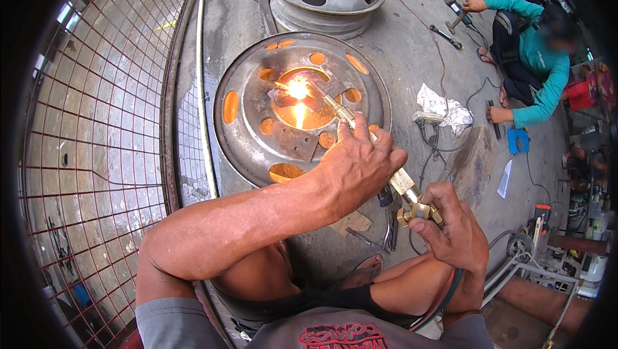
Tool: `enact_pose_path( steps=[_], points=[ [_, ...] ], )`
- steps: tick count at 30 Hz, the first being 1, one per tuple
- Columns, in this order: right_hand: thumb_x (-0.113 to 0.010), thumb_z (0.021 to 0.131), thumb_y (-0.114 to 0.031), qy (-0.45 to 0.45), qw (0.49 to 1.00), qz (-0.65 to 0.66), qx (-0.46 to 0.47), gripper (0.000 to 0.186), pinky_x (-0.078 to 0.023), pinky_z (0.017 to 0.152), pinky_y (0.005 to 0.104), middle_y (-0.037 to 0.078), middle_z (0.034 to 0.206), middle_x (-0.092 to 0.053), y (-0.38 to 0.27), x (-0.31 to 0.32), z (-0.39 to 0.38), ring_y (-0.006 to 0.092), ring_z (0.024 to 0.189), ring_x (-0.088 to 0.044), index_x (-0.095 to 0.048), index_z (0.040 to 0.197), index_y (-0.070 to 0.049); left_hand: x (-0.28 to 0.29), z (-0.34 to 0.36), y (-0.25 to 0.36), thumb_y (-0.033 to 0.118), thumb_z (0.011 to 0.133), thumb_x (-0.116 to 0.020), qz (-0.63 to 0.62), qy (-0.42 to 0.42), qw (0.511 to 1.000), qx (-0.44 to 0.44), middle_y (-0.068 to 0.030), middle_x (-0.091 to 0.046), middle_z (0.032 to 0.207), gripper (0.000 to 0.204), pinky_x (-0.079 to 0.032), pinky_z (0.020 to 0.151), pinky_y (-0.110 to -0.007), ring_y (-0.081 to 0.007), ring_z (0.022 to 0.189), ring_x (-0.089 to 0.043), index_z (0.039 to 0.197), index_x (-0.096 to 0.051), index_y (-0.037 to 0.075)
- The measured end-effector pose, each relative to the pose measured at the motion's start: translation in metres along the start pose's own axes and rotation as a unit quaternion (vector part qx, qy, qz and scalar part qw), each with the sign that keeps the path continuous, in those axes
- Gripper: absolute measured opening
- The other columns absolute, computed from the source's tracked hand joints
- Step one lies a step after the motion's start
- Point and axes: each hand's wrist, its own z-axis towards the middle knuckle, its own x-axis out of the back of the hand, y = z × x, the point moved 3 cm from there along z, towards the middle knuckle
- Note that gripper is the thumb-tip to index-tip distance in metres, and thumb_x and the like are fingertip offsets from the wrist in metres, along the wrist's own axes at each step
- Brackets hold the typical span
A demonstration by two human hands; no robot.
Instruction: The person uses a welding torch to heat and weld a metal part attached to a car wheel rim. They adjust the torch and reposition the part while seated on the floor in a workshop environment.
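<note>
A brass cutting torch (403, 183) runs slantwise between my hands. My left hand (365, 156) is wrapped round its front part. My right hand (456, 230) grips the rear end by the brass valve knobs (407, 215). The torch's tip points at a dark metal piece over the centre hole of a steel wheel rim (241, 146) lying flat. A white-hot glow (299, 88) burns there, with a bright streak below it. Beside the glow, a flat drilled metal plate (295, 141) rests on the rim. Glare hides the heated spot's details.
Another wheel rim (325, 4) with an adjustable wrench (264, 9) beside it lies beyond. A mesh fence (103, 123) and a pale hose (203, 78) run along the left. To the right, a person in teal (539, 53) sits among tools, cables and a white cloth (444, 109).
</note>
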Motion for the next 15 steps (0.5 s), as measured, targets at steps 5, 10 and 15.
enact_pose_path(
  steps=[5, 10, 15],
  points=[
    [-0.072, 0.102, -0.022, 0.002, 1.0, 0.001, 0.01, 0.039, -0.046, 0.055, 0.0351, 0.012, 0.074, -0.063, 0.0011, -0.0012, 0.0, 0.0194, 0.054, -0.059, -0.041, 0.118, -0.003, -0.0021, 0.0003, -0.0001, 0.014, 0.089, -0.072, 0.004, 0.006, 1.0, -0.004, -0.0235, -0.06, 0.12, 0.04, -0.058, 0.093, -0.066, -0.0612, 0.122, -0.06, 0.124, -0.057, 0.003],
    [-0.073, 0.101, -0.024, -0.02, 1.0, 0.007, -0.023, 0.042, -0.051, 0.061, 0.0432, 0.015, 0.082, -0.068, 0.0, 0.0015, -0.0009, 0.0336, 0.068, -0.069, -0.044, 0.125, -0.005, -0.0005, 0.0005, -0.0008, 0.015, 0.09, -0.072, 0.002, -0.004, 1.0, -0.004, -0.0226, -0.061, 0.117, 0.04, -0.058, 0.093, -0.065, -0.0603, 0.122, -0.06, 0.125, -0.058, 0.004],
    [-0.073, 0.1, -0.024, -0.032, 0.999, 0.006, -0.041, 0.043, -0.053, 0.065, 0.0478, 0.018, 0.088, -0.07, 0.0006, 0.0021, -0.001, 0.0431, 0.077, -0.073, -0.045, 0.128, -0.006, -0.0002, -0.0005, -0.001, 0.016, 0.09, -0.073, 0.001, 0.002, 1.0, -0.001, -0.0222, -0.062, 0.116, 0.04, -0.058, 0.093, -0.065, -0.0597, 0.122, -0.06, 0.125, -0.058, 0.004]
  ],
)
